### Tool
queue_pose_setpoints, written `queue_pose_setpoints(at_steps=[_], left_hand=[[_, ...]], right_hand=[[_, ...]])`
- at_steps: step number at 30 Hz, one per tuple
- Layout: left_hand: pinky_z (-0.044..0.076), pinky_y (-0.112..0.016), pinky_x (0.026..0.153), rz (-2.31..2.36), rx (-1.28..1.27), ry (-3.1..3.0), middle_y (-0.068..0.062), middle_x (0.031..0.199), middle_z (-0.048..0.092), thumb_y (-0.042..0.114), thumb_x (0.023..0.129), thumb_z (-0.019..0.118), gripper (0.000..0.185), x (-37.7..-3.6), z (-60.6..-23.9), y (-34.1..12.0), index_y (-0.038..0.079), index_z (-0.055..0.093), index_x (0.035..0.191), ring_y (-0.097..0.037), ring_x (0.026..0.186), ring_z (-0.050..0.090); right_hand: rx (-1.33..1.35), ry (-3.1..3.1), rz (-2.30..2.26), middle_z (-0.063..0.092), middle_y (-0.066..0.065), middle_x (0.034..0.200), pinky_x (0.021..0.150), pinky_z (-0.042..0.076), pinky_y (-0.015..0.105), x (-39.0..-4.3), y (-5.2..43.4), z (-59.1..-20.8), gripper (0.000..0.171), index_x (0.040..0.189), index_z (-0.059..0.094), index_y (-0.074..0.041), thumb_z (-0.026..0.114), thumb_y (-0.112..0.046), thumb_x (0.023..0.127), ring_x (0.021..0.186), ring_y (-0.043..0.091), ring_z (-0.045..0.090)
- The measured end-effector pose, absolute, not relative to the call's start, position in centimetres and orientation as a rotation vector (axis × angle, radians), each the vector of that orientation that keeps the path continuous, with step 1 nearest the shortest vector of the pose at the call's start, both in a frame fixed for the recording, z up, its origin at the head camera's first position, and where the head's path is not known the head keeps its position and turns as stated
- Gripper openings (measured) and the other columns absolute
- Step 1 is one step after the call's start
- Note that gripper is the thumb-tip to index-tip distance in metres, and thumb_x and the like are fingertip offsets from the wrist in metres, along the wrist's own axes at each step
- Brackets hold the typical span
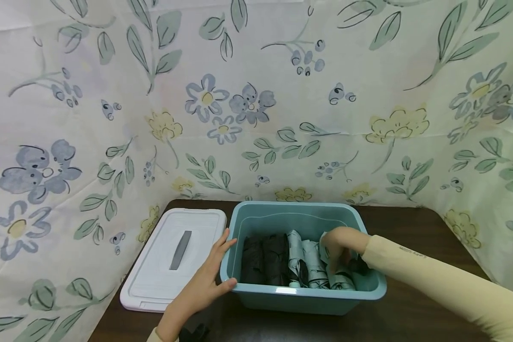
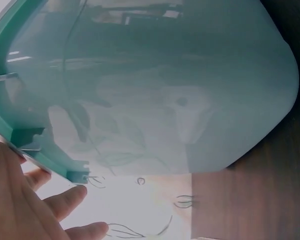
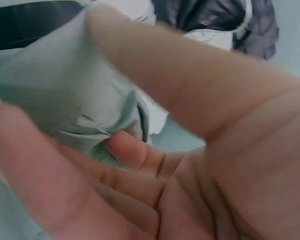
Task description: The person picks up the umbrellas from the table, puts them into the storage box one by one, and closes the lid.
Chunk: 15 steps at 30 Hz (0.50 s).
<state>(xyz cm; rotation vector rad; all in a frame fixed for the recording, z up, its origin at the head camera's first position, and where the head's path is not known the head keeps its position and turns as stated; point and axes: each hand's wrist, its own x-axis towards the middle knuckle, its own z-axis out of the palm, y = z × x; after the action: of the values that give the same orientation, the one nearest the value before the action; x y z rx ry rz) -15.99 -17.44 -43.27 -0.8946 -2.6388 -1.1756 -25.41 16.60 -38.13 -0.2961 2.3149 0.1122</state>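
A teal plastic storage bin (image 1: 292, 301) holds folded umbrellas standing side by side: dark ones (image 1: 275, 259) at its left, light green ones (image 1: 313, 261) toward the middle and right. My left hand (image 1: 201, 287) rests on the bin's left rim with fingers spread and straight. In the left wrist view that hand (image 2: 25, 207) lies against the rim, beside the bin's smooth outer wall (image 2: 140, 100). Inside the bin's right part, my right hand (image 1: 344, 240) grips a light green umbrella (image 1: 342, 281). Its fabric (image 3: 55, 95) lies between thumb and curled fingers of this hand (image 3: 200, 170) in the right wrist view.
A white lid (image 1: 154, 270) with a grey handle (image 1: 181, 249) lies left of the bin on the dark wooden table (image 1: 410, 304). Behind and at both sides hangs a flower-printed cloth (image 1: 256, 156). A small dark object (image 1: 194, 332) shows near the left forearm.
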Motion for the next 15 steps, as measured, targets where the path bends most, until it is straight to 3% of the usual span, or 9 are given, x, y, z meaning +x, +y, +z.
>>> queue_pose_setpoints(at_steps=[7, 15], left_hand=[[0.037, -0.059, 0.094, -1.111, -0.833, -2.735, 0.006, 0.156, 0.002, 0.043, 0.084, 0.063, 0.079, -15.6, -42.1, -17.4, 0.024, 0.021, 0.148, -0.027, 0.141, 0.018], [0.033, -0.063, 0.096, -0.997, -0.793, -2.772, 0.003, 0.156, 0.009, 0.05, 0.082, 0.063, 0.08, -15.5, -41.2, -17.4, 0.024, 0.026, 0.147, -0.029, 0.14, 0.019]], right_hand=[[-0.395, 2.354, 0.168, 0.061, 0.005, 0.062, 0.057, 0.052, 0.03, -25.0, 16.8, -37.4, 0.035, 0.066, 0.059, -0.007, 0.075, -0.036, 0.076, 0.053, 0.015, 0.058], [-0.471, 2.368, 0.145, 0.058, 0.002, 0.076, 0.06, 0.053, 0.032, -25.2, 17.0, -36.6, 0.032, 0.082, 0.056, -0.011, 0.073, -0.037, 0.078, 0.061, 0.017, 0.062]])
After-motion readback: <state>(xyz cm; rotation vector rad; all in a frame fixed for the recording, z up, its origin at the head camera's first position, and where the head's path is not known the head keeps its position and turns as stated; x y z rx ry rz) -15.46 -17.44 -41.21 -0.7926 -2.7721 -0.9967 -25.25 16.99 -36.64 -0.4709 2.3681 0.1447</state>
